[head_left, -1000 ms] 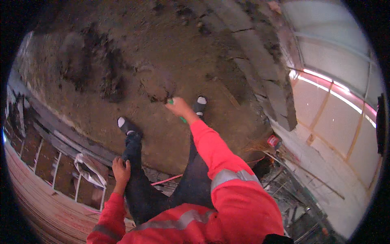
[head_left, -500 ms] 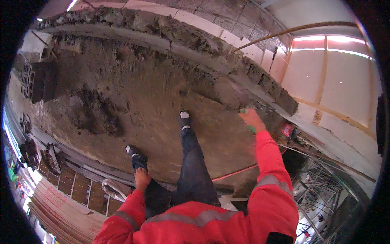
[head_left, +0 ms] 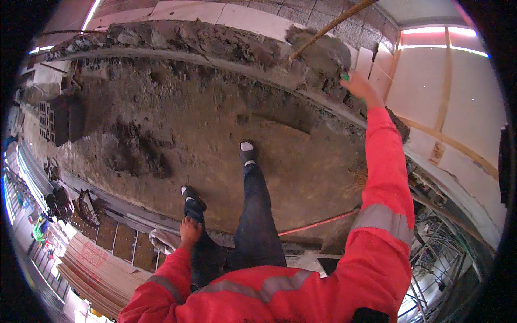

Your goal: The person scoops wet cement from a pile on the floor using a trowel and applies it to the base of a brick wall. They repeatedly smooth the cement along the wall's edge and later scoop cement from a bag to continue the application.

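Right hand (head_left: 361,89) is clasped around a green-handled tool (head_left: 345,78), held over the right-hand stretch of a low block wall (head_left: 229,65). The tool's working end cannot be told from the grey mortar (head_left: 327,58) massed beside the handle. Left hand (head_left: 190,230) is laid on the left trouser leg (head_left: 210,257), fingers spread; the two hands are set well apart.

Surroundings: the space around the tool is crossed by a rusty rod (head_left: 334,27), slanted, its lower end seen against the mortar just left of the handle. To the right, the reach is bounded by a pale panel (head_left: 476,102) braced with wooden battens (head_left: 443,99). Between wall and feet, a damp, mud-coloured floor (head_left: 210,118) is occupied by a thin strip (head_left: 283,125) lying flat and, farther left, by a dark heap (head_left: 134,151). Hollow blocks (head_left: 60,121) are stood at the far left. A pinkish-red bar or line (head_left: 318,223) is stretched low beside the right leg; its kind cannot be told. Below left, long boards (head_left: 99,264) are stacked near a whitish cloth (head_left: 163,240). Below right, a tangle of metal framework (head_left: 441,258) is partly hidden by the right sleeve (head_left: 385,177)
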`<state>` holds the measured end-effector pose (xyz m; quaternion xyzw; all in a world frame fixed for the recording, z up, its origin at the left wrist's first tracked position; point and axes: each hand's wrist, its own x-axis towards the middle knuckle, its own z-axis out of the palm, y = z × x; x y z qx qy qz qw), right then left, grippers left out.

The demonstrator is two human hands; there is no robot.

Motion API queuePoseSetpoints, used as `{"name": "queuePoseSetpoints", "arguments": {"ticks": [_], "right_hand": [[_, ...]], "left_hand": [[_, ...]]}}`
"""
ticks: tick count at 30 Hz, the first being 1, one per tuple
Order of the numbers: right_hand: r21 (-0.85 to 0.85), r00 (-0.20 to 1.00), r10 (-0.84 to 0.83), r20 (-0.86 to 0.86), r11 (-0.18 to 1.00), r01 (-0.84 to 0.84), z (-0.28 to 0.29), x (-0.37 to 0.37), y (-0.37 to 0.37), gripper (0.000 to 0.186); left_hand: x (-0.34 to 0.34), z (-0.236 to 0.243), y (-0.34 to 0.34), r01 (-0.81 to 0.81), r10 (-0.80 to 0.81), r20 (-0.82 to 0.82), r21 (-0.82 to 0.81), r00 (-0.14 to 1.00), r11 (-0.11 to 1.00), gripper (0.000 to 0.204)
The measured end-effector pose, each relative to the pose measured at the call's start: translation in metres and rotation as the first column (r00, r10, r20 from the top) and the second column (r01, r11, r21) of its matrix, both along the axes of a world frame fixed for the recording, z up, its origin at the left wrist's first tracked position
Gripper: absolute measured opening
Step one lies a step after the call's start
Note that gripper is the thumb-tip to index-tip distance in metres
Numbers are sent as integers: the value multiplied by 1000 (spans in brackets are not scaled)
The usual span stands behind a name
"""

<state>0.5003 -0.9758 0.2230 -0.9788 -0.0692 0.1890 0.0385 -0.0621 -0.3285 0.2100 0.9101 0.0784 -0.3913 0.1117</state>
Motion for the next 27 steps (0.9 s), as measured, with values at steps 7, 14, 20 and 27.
{"name": "queuePoseSetpoints", "arguments": {"ticks": [7, 14, 20, 27], "right_hand": [[90, 981, 175, 88, 979, -183, -31, 5, 147, 31], [80, 990, 120, 78, 989, -126, -14, -39, 141, 33], [105, 985, 140, 101, 983, -150, 11, -55, 123, 37], [162, 991, 62, 118, 984, -81, 11, -1, 117, 39]], "left_hand": [[-17, 20, 13, 8, -11, 105, 26, 994, 1000, 27], [-16, 17, -2, -13, 17, 111, -34, 994, 999, 26], [-5, 19, -8, -103, 104, 21, -50, 994, 993, 27], [-6, 11, -4, -21, 23, 59, -21, 998, 1000, 28]]}}
